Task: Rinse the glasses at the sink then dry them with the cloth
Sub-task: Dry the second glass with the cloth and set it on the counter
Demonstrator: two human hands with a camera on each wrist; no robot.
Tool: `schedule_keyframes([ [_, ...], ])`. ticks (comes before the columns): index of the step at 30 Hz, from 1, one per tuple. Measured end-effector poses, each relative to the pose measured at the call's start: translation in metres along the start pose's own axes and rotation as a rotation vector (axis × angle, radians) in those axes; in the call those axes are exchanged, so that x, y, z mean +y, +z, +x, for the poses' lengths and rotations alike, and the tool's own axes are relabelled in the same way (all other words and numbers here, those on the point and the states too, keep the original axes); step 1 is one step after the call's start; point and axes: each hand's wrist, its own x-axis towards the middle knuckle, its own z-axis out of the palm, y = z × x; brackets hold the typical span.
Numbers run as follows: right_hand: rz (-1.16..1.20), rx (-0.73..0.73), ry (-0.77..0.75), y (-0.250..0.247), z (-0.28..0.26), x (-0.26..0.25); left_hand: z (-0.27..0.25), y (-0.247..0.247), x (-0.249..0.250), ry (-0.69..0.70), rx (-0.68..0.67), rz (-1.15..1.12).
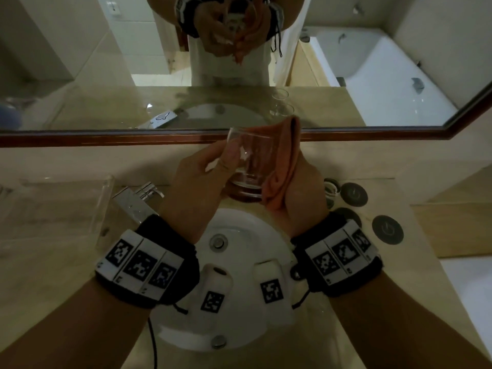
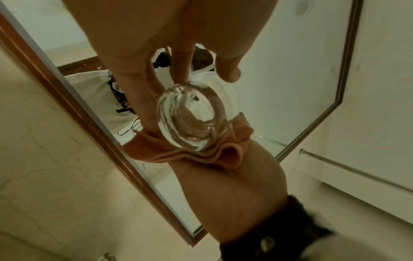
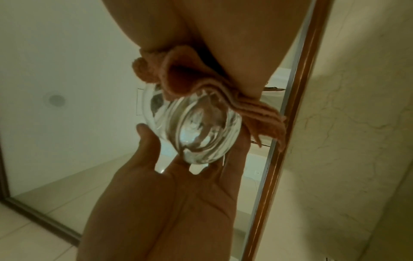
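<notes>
A clear tumbler glass is held upright above the back of the white sink. My left hand grips its left side with thumb and fingers. My right hand presses a folded orange cloth against the glass's right side. The left wrist view shows the thick base of the glass with the cloth under it. In the right wrist view the cloth wraps over the glass, and the fingers of my left hand cup it.
A chrome tap stands left of the sink, beside a clear acrylic tray. Another glass and dark round coasters sit on the counter to the right. A wood-framed mirror runs along the back.
</notes>
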Motion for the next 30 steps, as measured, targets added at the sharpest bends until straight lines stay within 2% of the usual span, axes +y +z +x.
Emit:
schedule_keyframes([
  [4, -0.014, -0.004, -0.102, 0.009, 0.003, 0.014, 0.001, 0.007, 0.000, 0.040, 0.033, 0.080],
  [6, -0.043, 0.051, -0.150, 0.011, 0.007, 0.017, 0.002, 0.009, -0.002, 0.012, 0.085, 0.067],
  [8, -0.103, 0.043, -0.190, 0.007, 0.011, 0.020, 0.001, 0.010, -0.004, -0.027, 0.104, 0.058],
  [10, -0.155, 0.011, -0.186, 0.004, 0.013, 0.020, 0.002, 0.009, -0.004, -0.048, 0.091, 0.063],
  [13, -0.137, -0.054, -0.102, 0.000, 0.015, 0.018, 0.003, 0.005, 0.002, -0.083, 0.062, -0.027],
  [17, 0.058, -0.030, 0.031, -0.015, 0.018, 0.008, 0.005, 0.003, 0.004, -0.139, -0.024, -0.111],
  [20, 0.075, -0.056, -0.004, -0.013, 0.019, 0.008, 0.005, 0.005, 0.003, -0.099, -0.018, -0.086],
  [23, 0.006, -0.088, -0.083, 0.001, 0.014, 0.012, 0.003, 0.009, 0.004, -0.043, 0.042, -0.023],
  [25, -0.007, -0.056, -0.112, 0.001, 0.014, 0.014, 0.003, 0.010, 0.003, -0.024, 0.081, -0.010],
  [30, -0.076, -0.108, -0.126, -0.010, 0.014, 0.011, 0.001, 0.007, 0.001, 0.003, 0.029, 0.064],
])
